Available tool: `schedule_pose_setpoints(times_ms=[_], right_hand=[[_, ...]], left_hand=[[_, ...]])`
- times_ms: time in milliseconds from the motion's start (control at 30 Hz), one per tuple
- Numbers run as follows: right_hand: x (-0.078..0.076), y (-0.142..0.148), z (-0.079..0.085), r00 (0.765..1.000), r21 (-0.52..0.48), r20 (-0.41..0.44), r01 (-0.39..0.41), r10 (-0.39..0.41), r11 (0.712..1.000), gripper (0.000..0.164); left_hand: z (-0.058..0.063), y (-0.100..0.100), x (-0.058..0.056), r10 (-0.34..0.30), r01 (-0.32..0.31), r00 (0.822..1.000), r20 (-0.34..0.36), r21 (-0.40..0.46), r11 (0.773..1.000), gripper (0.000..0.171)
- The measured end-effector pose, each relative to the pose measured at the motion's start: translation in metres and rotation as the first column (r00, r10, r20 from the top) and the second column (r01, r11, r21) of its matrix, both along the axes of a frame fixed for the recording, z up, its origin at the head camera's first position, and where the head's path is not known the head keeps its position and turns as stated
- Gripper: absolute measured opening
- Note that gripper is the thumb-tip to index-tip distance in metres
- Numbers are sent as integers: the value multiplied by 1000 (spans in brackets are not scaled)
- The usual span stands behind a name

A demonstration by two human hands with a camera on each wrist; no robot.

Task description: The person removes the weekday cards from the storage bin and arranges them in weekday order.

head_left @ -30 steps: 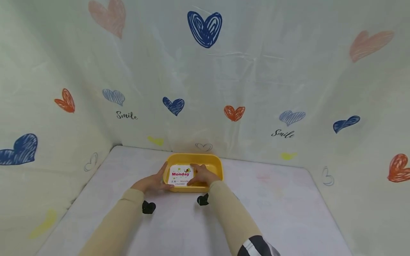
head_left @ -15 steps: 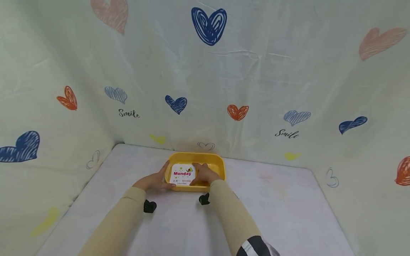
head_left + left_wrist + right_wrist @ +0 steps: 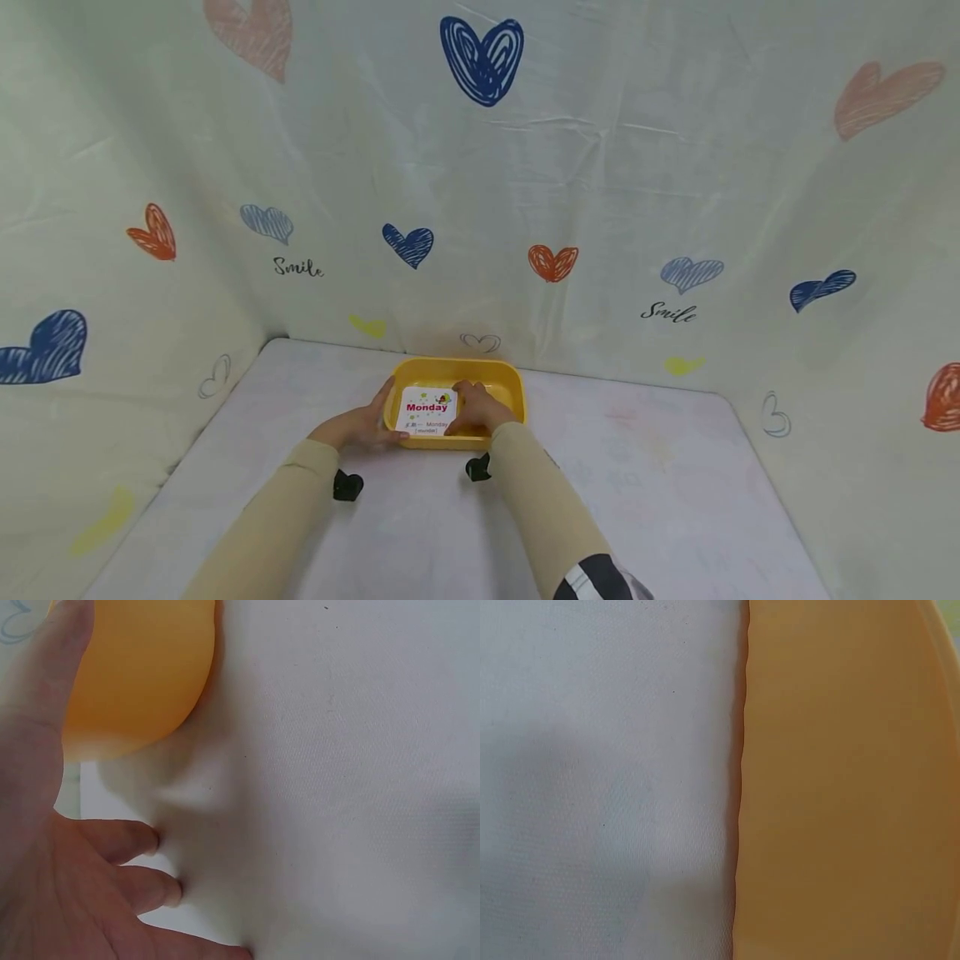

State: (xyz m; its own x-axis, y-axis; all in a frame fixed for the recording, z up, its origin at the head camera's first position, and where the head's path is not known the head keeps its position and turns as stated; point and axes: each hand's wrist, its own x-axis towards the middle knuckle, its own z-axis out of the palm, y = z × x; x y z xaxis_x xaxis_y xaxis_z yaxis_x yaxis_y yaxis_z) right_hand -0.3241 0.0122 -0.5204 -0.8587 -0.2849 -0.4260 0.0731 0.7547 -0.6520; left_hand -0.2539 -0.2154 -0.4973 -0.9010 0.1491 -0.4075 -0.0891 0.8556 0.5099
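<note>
Head view: white, round-cornered card printed "Monday" [image 3: 426, 402] lies at the left end of a shallow yellow plastic-looking tray [image 3: 459, 363]. Right hand [image 3: 486, 410] at the card's right edge; pinching or merely touching, I can't tell. I'd brace the tray and use light fingertips. Smallest print illegible from my end.

Left wrist: left hand [image 3: 71, 892], fingers spread, thumb against the cropped tray; card unseen.

Right wrist: tray wall, tabletop [image 3: 600, 780] only; right hand out of frame.
</note>
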Motion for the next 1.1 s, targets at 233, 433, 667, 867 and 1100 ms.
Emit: schedule_pose_setpoints(times_ms=[233,433,667,867,1100], right_hand=[[-4,2,-1,1000,-18,1,-15,15,1000,75],[-9,3,-3,1000,-42,8,-26,26,999,66],[-9,4,-4,1000,-67,4,-9,9,998,61],[-1,-4,-3,999,-28,-49,-9,8,1000,71],[5,-8,0,995,38,-99,-5,8,999,69]], left_hand=[[-4,-1,-2,9,-9,1000,5,2,1000,116],[-3,-1,-2,12,-12,1000,2,-2,1000,115],[-1,1,0,16,-16,1000,4,-9,1000,115],[-2,1,0,16,-16,1000,1,-5,1000,117],[1,3,0,11,-11,1000,-4,-10,1000,117]])
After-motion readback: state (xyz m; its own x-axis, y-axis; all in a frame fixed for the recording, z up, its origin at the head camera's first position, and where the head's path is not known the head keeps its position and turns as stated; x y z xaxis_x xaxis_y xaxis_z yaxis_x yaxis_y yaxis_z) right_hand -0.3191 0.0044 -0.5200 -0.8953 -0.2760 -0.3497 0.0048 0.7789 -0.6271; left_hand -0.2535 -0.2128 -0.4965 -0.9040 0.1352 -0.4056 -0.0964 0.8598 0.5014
